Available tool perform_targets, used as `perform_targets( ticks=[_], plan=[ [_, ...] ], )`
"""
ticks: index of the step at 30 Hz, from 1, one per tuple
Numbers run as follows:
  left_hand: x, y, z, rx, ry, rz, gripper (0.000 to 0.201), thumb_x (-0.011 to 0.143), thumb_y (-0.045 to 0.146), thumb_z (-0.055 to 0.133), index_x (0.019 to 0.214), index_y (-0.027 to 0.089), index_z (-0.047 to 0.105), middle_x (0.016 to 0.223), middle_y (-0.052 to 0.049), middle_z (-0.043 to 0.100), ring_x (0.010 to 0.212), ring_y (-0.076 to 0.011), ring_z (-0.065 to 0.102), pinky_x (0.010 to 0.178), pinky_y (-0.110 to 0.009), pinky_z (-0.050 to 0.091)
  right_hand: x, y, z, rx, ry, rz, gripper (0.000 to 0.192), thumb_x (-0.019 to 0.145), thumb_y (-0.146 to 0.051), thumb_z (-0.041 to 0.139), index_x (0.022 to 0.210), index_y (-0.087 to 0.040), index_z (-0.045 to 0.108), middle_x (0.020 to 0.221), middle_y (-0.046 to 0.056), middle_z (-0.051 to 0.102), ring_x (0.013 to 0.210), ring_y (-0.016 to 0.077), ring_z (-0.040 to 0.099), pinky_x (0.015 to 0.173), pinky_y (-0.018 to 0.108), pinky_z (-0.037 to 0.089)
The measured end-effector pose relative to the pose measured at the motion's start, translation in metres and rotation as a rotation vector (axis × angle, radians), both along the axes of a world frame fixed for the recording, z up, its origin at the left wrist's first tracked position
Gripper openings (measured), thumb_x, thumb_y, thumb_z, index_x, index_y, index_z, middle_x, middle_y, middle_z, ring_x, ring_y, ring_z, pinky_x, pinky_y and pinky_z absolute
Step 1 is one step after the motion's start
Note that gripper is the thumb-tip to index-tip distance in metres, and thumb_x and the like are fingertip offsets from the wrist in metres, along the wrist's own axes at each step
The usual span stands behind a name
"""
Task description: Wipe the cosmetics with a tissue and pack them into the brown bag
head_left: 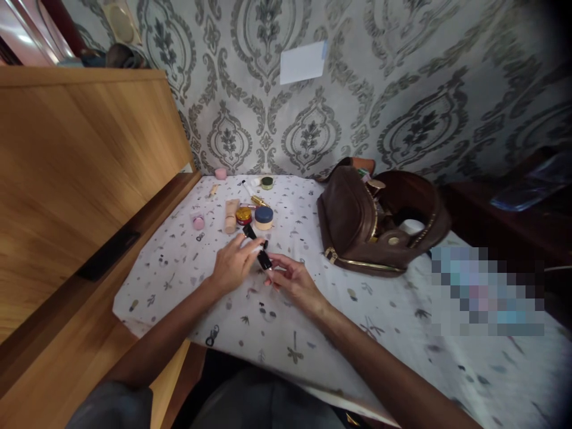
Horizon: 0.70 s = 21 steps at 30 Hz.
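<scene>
Both my hands meet over a table covered with a white patterned cloth (pixel 339 333). My left hand (pixel 233 262) pinches the upper end of a small black cosmetic tube (pixel 258 245). My right hand (pixel 291 279) grips the tube's lower end by the fingertips. Just beyond the hands lie several cosmetics: a beige tube (pixel 230 215), a red and gold jar (pixel 243 215), a jar with a dark blue lid (pixel 263 217), a pink pot (pixel 198 222), a gold lipstick (pixel 259 201), a green-lidded jar (pixel 267 182).
An open brown leather bag (pixel 357 220) with gold zips sits to the right of the hands. A wooden panel (pixel 75 167) flanks the table on the left. Patterned wallpaper with a white note (pixel 302 62) rises behind. A dark side table (pixel 504 220) stands at the right.
</scene>
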State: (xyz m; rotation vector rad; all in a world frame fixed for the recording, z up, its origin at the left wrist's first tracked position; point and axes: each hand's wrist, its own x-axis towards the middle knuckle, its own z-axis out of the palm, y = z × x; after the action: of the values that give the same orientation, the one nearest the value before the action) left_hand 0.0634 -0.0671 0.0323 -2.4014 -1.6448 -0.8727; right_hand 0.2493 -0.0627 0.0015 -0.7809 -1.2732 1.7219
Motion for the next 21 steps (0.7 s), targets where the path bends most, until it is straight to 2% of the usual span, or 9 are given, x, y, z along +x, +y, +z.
perform_targets(
  ticks=[3, 5, 7, 9, 11, 12, 14, 16, 21],
  plan=[
    [-0.021, 0.022, 0.012, 0.002, -0.062, 0.11, 0.036, 0.098, 0.031, 0.042, 0.126, 0.024, 0.064, 0.099, -0.007, 0.059, 0.08, -0.0188, 0.06, 0.073, -0.028, 0.047, -0.001, -0.001, -0.001, -0.046, 0.011, 0.074, 0.046, 0.072, -0.035, 0.08, 0.114, -0.021, 0.066, 0.091, 0.001, 0.063, 0.066, 0.0124, 0.066, 0.057, 0.025, 0.048],
    [-0.031, 0.03, 0.017, 0.011, -0.151, 0.138, 0.036, 0.098, 0.03, 0.042, 0.128, 0.021, 0.06, 0.096, -0.007, 0.06, 0.083, -0.0198, 0.06, 0.077, -0.03, 0.047, -0.001, -0.002, 0.0, -0.123, 0.07, 0.109, 0.047, 0.071, -0.035, 0.081, 0.113, -0.02, 0.066, 0.091, 0.002, 0.066, 0.068, 0.0133, 0.067, 0.062, 0.027, 0.052],
    [-0.033, 0.03, 0.017, 0.012, -0.28, 0.153, 0.036, 0.096, 0.031, 0.046, 0.128, 0.017, 0.054, 0.094, -0.006, 0.061, 0.077, -0.0188, 0.059, 0.075, -0.03, 0.047, -0.002, -0.003, 0.0, -0.206, 0.135, 0.114, 0.046, 0.072, -0.033, 0.082, 0.112, -0.02, 0.065, 0.094, 0.004, 0.068, 0.073, 0.0138, 0.067, 0.069, 0.028, 0.055],
    [-0.025, 0.019, 0.012, -0.022, -0.399, 0.138, 0.034, 0.094, 0.034, 0.052, 0.122, 0.016, 0.051, 0.089, -0.003, 0.062, 0.065, -0.0159, 0.055, 0.067, -0.028, 0.046, -0.002, -0.002, 0.001, -0.27, 0.184, 0.083, 0.043, 0.072, -0.031, 0.082, 0.11, -0.02, 0.065, 0.095, 0.004, 0.069, 0.077, 0.0136, 0.068, 0.074, 0.028, 0.056],
    [-0.01, 0.002, 0.004, -0.067, -0.445, 0.038, 0.025, 0.092, 0.034, 0.055, 0.112, 0.019, 0.052, 0.084, -0.001, 0.06, 0.062, -0.0145, 0.053, 0.061, -0.026, 0.044, -0.002, 0.0, 0.001, -0.304, 0.226, 0.046, 0.041, 0.07, -0.029, 0.083, 0.106, -0.02, 0.067, 0.09, 0.002, 0.068, 0.078, 0.0128, 0.067, 0.075, 0.027, 0.057],
    [-0.001, -0.007, 0.0, -0.072, -0.432, -0.057, 0.02, 0.092, 0.033, 0.056, 0.107, 0.02, 0.053, 0.086, -0.001, 0.06, 0.067, -0.0151, 0.055, 0.063, -0.026, 0.046, -0.002, 0.0, 0.001, -0.312, 0.244, 0.039, 0.039, 0.068, -0.028, 0.084, 0.103, -0.02, 0.067, 0.088, 0.001, 0.067, 0.077, 0.0123, 0.067, 0.074, 0.025, 0.057],
    [0.014, -0.019, -0.006, -0.046, -0.373, -0.21, 0.011, 0.093, 0.028, 0.053, 0.101, 0.02, 0.055, 0.094, -0.004, 0.059, 0.083, -0.0176, 0.058, 0.075, -0.028, 0.048, -0.001, 0.0, 0.003, -0.313, 0.266, 0.062, 0.036, 0.067, -0.027, 0.085, 0.098, -0.019, 0.069, 0.084, 0.0, 0.066, 0.073, 0.011, 0.064, 0.069, 0.023, 0.056],
    [0.019, -0.019, -0.008, 0.006, -0.34, -0.248, 0.009, 0.094, 0.025, 0.052, 0.098, 0.02, 0.058, 0.098, -0.006, 0.056, 0.093, -0.0189, 0.057, 0.083, -0.03, 0.048, -0.001, -0.001, 0.005, -0.307, 0.266, 0.12, 0.034, 0.068, -0.028, 0.084, 0.097, -0.018, 0.07, 0.082, 0.0, 0.065, 0.069, 0.0094, 0.062, 0.062, 0.02, 0.053],
    [-0.01, 0.019, 0.012, 0.118, -0.449, -0.013, 0.007, 0.091, 0.025, 0.058, 0.094, 0.019, 0.062, 0.097, -0.005, 0.052, 0.093, -0.0188, 0.055, 0.083, -0.03, 0.049, 0.0, -0.003, 0.009, -0.336, 0.29, 0.199, 0.032, 0.07, -0.028, 0.083, 0.097, -0.015, 0.071, 0.075, -0.001, 0.062, 0.061, 0.0061, 0.057, 0.053, 0.017, 0.044]
  ],
)
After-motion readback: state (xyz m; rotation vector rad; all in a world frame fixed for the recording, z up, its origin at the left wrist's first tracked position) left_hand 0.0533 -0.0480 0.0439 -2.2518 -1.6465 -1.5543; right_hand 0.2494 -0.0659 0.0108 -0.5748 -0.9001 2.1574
